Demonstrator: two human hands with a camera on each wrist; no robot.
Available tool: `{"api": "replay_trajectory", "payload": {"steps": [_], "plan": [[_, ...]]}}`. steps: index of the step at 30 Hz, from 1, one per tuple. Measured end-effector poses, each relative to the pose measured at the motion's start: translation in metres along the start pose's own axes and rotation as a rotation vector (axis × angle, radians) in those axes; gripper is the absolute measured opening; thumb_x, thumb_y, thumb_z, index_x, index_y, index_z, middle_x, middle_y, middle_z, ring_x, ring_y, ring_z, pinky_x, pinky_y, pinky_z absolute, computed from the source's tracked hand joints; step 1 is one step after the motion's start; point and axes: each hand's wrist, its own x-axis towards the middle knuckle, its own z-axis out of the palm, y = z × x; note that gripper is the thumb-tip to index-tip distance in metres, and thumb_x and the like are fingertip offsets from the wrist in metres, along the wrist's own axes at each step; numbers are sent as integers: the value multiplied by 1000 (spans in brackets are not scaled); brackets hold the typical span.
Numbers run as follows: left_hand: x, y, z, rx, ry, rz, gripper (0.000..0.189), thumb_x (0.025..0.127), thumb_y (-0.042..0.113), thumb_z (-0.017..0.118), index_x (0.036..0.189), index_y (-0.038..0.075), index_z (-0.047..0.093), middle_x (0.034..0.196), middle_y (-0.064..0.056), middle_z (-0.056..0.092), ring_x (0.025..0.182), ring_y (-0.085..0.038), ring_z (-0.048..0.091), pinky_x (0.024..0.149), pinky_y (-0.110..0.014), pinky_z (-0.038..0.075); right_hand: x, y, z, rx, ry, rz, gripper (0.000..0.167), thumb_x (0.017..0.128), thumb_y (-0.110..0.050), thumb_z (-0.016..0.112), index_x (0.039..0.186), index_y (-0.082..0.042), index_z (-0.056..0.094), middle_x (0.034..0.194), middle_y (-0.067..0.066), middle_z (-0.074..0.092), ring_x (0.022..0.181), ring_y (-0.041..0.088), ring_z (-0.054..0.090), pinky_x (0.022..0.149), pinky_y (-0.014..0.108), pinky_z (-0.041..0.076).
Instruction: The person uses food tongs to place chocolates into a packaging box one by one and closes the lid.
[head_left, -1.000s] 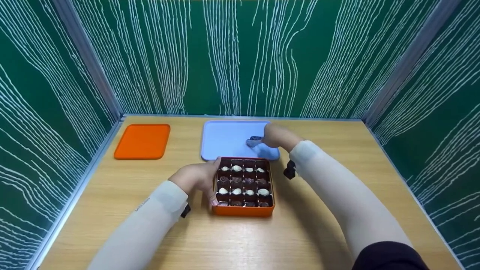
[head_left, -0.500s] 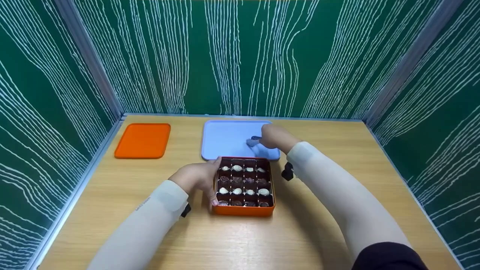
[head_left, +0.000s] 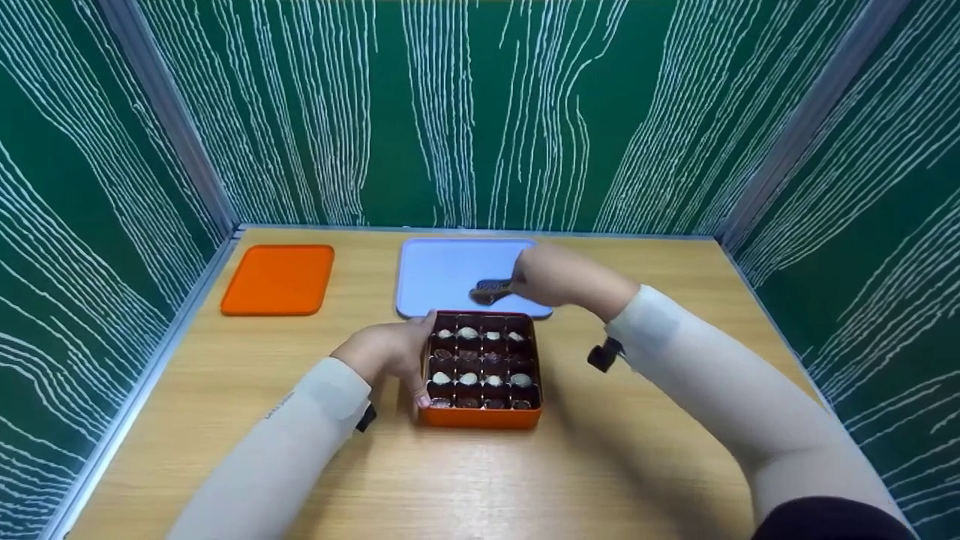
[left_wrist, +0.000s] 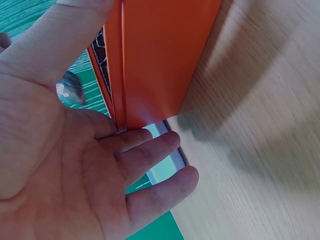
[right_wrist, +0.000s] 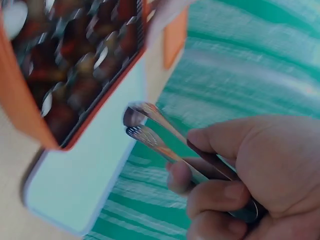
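A square orange tin [head_left: 480,418] lies on the table, lined with a dark divided tray of white and dark chocolates [head_left: 469,379]. Along its left side my left hand [head_left: 386,352] holds it, thumb at the near corner and fingertips at the far one; the left wrist view shows the thumb against the tin's orange wall [left_wrist: 160,55]. My right hand [right_wrist: 225,180] grips small metal tongs [right_wrist: 165,145] between thumb and fingers. Their tips hang beyond the tin's far edge, over the blue tray [head_left: 431,262]. Whether anything sits between the tips I cannot tell; that view is blurred.
An orange tray [head_left: 277,279] lies at the back left of the wooden table [head_left: 480,487]. The blue tray stands right behind the tin, partly covered by my right hand. Green walls with white lines [head_left: 442,112] close off the back and both sides.
My right hand with the tongs has come slightly left and nearer the tin, and its forearm has swung out to the right. The left hand keeps its hold on the tin.
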Motion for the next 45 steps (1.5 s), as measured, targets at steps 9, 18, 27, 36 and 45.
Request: {"api": "replay_trajectory", "payload": {"steps": [9, 18, 27, 36, 45], "plan": [[-1, -1, -3, 32, -39, 1, 170, 68, 37, 111, 182, 12, -13, 192, -19, 3, 178, -42, 14, 147, -57, 17, -52, -69, 0, -58, -142, -205, 21, 110, -21, 69, 103, -10, 86, 77, -3, 70, 63, 12, 60, 60, 29, 56], [-1, 2, -8, 123, -60, 17, 167, 70, 36, 111, 182, 8, -10, 191, -21, 7, 177, -44, 18, 147, -54, 17, -48, -102, 14, -214, -171, -296, 23, 108, -21, 72, 89, -11, 79, 77, -1, 72, 67, 16, 63, 73, 38, 65], [-1, 3, -8, 107, -57, -9, 166, 69, 34, 111, 183, 14, -9, 193, -16, 7, 177, -42, 18, 147, -55, 19, -37, -120, 20, -270, -239, -218, 26, 111, -28, 72, 91, -11, 75, 82, 3, 74, 71, 20, 66, 81, 40, 68], [-1, 4, -9, 82, -70, -21, 168, 69, 28, 112, 183, 15, -11, 193, -16, 3, 178, -41, 12, 147, -55, 13, -32, -137, 24, -285, -273, -199, 19, 111, -29, 74, 109, -12, 82, 85, 2, 76, 76, 22, 69, 89, 37, 69], [0, 3, -7, 87, -67, 5, 167, 70, 30, 112, 183, 16, -10, 194, -13, 3, 179, -37, 10, 148, -57, 14, -17, -147, 37, -345, -344, -206, 20, 110, -33, 77, 101, -16, 82, 77, -3, 69, 70, 17, 64, 73, 33, 62]]}}
